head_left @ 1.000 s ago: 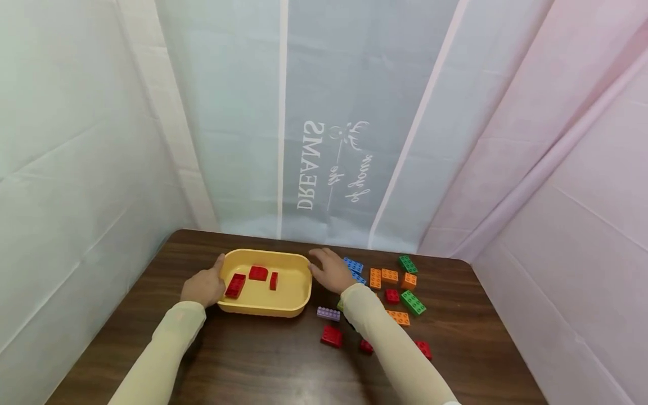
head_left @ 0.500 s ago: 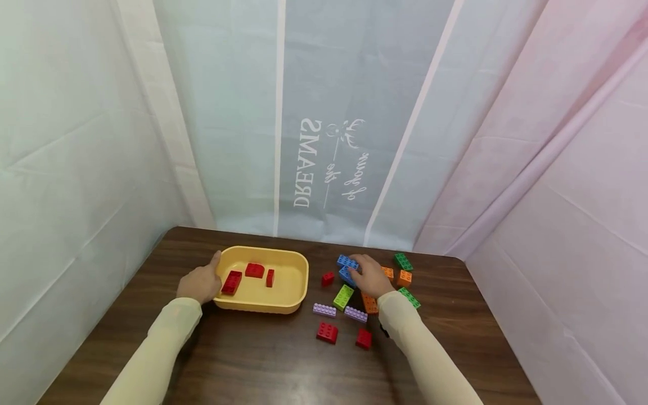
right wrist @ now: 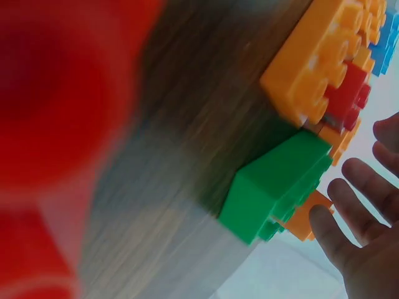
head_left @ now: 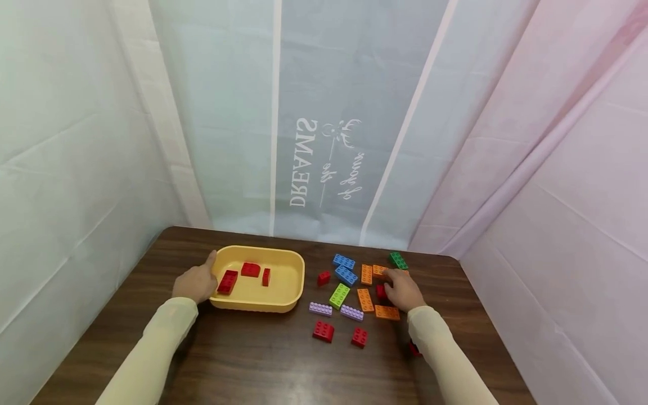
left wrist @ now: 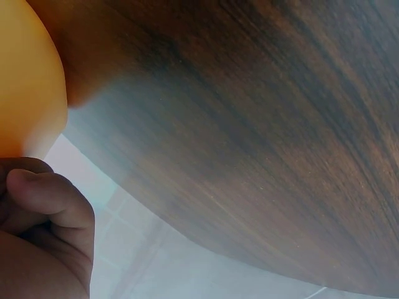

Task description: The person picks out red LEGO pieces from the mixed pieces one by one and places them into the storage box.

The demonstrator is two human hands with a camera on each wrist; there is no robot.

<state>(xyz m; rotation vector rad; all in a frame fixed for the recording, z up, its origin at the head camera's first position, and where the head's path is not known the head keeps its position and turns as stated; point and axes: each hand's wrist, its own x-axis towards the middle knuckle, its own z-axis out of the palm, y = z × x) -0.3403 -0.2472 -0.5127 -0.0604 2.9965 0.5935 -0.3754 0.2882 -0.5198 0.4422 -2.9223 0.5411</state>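
Observation:
At the left end of a yellow tray [head_left: 283, 307], my left hand [head_left: 194, 283] holds the rim; its fingers curl by the tray's edge in the left wrist view. Inside the tray lie a red brick [head_left: 228, 282] and two smaller red pieces. My right hand [head_left: 405, 289] is over the right part of the loose bricks, right beside a red brick [head_left: 381, 291]. Its fingers are spread in the right wrist view, above a green brick [right wrist: 274, 180] and an orange brick [right wrist: 308, 56].
Between tray and right hand lie blue bricks [head_left: 346, 275], a lime brick [head_left: 340, 295], purple bricks [head_left: 321, 309] and orange bricks [head_left: 365, 300]. Red bricks [head_left: 323, 331] are nearer the front. A dark green brick [head_left: 398, 260] lies by the table's back edge, before a curtain [head_left: 324, 169].
My right hand has moved right, from the tray's right end across the blue bricks to the red brick. A small red brick now shows beside the tray. My left hand has stayed at the rim.

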